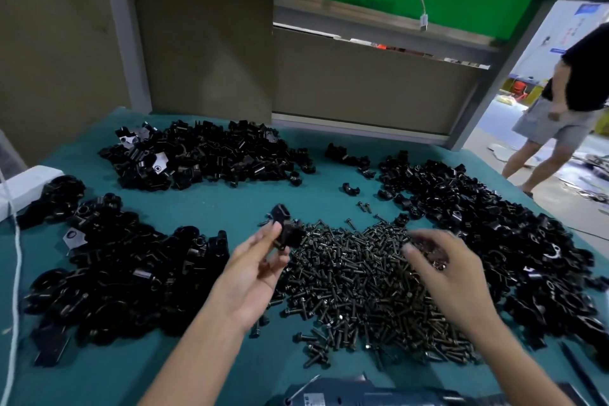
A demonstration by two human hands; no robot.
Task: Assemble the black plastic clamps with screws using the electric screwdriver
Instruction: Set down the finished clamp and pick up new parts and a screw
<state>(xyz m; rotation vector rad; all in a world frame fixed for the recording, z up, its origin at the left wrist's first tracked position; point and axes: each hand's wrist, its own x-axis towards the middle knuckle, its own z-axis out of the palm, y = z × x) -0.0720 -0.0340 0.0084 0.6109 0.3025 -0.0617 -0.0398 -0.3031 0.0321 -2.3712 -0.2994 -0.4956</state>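
Lying at the near edge of the green table (211, 204), the blue electric screwdriver (349, 394) is waiting untouched. Just beyond it, the big screw pile (359, 277) is sitting between heaps of black clamp parts (112, 277). The left hand (253, 277) is pinching a clamp (286, 230) between thumb and fingertips, lifting it clear of the table. The right hand (451, 273) is hovering over the screws with fingers curled partly closed; it seems to be gathering screws, though blur is hiding what it grips. Trouble may be coming if several screws are clinging together and spilling, or if the light pinch is letting the clamp twist while a screw is being started.
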